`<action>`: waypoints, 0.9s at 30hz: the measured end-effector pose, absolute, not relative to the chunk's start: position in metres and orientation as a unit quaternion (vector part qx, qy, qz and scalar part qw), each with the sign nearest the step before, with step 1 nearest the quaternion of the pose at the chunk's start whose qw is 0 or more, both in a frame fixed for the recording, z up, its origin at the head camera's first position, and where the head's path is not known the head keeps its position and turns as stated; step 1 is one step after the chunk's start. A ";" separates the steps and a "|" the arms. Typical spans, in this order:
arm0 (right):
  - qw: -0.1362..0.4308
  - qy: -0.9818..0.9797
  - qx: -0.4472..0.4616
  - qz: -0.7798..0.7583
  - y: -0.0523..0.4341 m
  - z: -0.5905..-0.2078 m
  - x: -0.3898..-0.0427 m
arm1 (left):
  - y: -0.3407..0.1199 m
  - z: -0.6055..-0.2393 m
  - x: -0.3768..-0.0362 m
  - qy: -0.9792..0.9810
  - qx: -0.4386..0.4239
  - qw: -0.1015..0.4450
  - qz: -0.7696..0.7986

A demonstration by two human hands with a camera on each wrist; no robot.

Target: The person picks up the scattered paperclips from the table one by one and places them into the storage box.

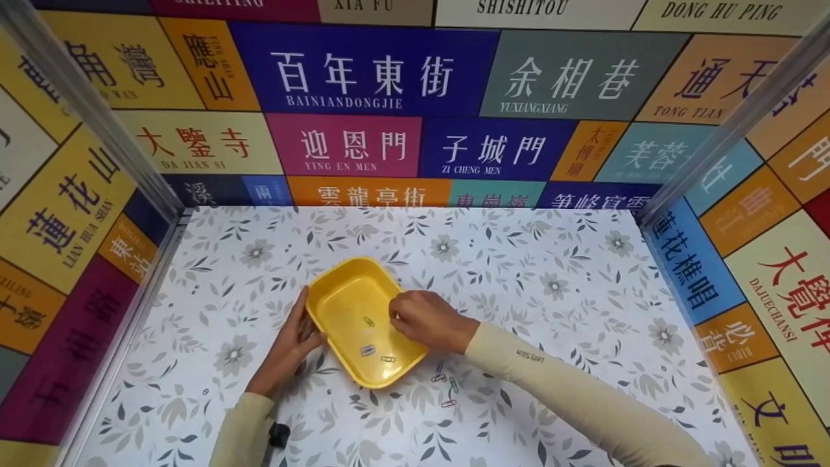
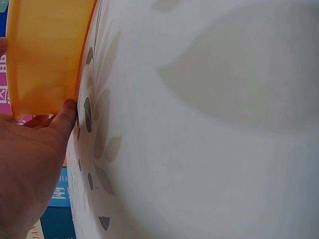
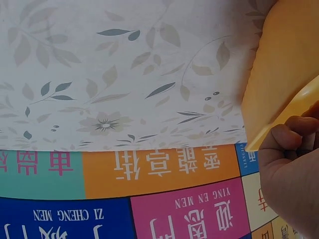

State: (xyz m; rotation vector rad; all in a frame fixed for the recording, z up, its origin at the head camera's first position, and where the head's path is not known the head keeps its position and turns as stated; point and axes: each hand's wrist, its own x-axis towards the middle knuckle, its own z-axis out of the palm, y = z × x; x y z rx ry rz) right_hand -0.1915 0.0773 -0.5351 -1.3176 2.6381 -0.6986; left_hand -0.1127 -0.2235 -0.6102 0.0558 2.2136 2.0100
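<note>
While the left hand (image 1: 288, 353), fingers straight, touches the tray edge (image 1: 376, 381), table (image 1: 519, 272) spreads beyond. The right hand (image 1: 431, 318) curls, grip unclear.

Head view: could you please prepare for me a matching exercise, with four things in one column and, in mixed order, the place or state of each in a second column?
Column 1
1. yellow tray
2. left hand
3. right hand
4. pink paper clip

Column 2
A. lies on the flowered table surface, outside the tray
B. has its fingers curled, at the tray's right side
C. has several loose paper clips inside it
D. touches the tray's left side

Right pairs: 1-C, 2-D, 3-B, 4-A
</note>
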 end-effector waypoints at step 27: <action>0.023 0.872 -0.417 -0.255 0.123 -0.536 -0.163 | -0.224 -0.610 -0.114 0.741 0.026 0.068 0.667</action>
